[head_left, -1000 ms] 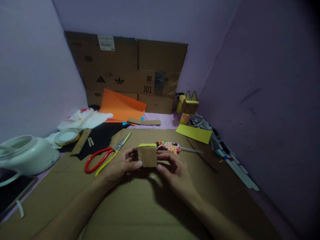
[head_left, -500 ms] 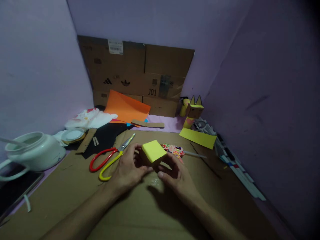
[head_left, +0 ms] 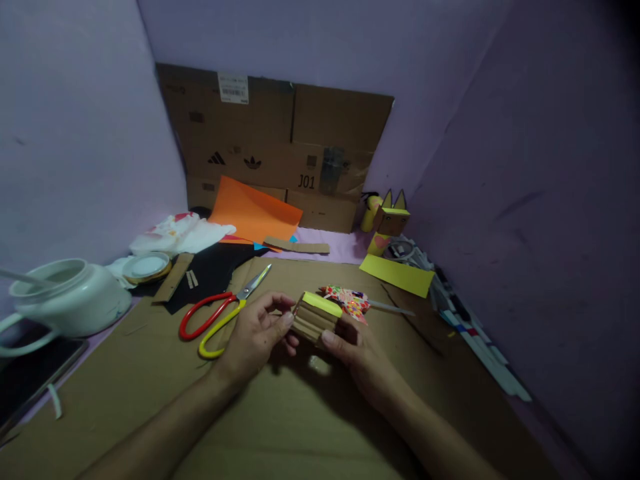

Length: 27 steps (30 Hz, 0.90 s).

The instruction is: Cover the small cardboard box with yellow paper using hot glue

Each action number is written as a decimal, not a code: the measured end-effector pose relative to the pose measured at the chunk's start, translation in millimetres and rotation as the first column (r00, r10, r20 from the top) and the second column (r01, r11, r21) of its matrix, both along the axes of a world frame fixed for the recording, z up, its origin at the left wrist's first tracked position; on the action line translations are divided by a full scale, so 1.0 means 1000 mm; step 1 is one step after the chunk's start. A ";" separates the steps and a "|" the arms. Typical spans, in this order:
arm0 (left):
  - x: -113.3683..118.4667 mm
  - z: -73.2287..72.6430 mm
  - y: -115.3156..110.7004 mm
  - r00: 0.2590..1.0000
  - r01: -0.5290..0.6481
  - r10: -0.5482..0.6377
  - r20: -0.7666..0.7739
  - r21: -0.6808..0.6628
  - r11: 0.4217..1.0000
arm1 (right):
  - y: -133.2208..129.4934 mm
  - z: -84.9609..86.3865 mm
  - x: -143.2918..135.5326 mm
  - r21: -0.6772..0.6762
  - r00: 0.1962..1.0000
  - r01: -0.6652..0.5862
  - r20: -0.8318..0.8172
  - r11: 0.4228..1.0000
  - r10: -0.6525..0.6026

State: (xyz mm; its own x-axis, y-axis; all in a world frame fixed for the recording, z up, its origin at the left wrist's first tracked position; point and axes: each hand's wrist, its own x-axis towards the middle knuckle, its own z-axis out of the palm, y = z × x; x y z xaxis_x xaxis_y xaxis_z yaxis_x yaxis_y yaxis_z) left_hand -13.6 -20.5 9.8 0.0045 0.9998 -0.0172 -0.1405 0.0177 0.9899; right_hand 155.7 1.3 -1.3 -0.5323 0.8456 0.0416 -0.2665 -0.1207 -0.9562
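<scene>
Small yellow-topped cardboard box (head_left: 313,325) tilted between both hands above the surface (head_left: 240,427); right hand (head_left: 371,357) grips its right side, seemingly to steady it; left hand (head_left: 254,339) at its left edge, grip unclear.

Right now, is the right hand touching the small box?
Touching. The head view shows fingers of the right hand on the ribbed side of the box.
</scene>
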 end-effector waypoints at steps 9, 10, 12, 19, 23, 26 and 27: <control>0.001 -0.006 -0.003 0.999 0.030 -0.031 0.007 0.089 0.996 | 0.000 -0.003 0.000 -0.008 0.984 0.176 -0.040 0.984 -0.176; 0.001 -0.005 -0.004 0.999 0.007 -0.001 -0.046 0.128 0.992 | 0.000 -0.003 0.001 -0.014 0.983 0.171 -0.058 0.985 -0.172; 0.001 -0.003 -0.009 0.978 -0.021 0.074 -0.195 0.263 0.965 | -0.001 -0.002 0.002 -0.039 0.983 0.158 -0.084 0.987 -0.161; 0.008 0.001 -0.028 0.862 0.215 0.140 -0.488 0.600 0.770 | 0.001 0.004 0.004 -0.200 0.992 0.026 -0.117 0.979 -0.050; 0.003 0.000 -0.029 0.914 0.167 0.081 -0.398 0.551 0.818 | 0.003 0.004 0.004 -0.258 0.986 -0.054 -0.163 0.965 0.012; -0.002 0.000 -0.024 0.954 0.056 0.088 -0.287 0.460 0.886 | 0.003 0.004 0.004 -0.252 0.985 -0.073 -0.169 0.965 0.030; -0.003 0.001 -0.023 0.963 0.006 0.106 -0.247 0.415 0.910 | 0.003 0.004 0.004 -0.253 0.986 -0.069 -0.166 0.965 0.027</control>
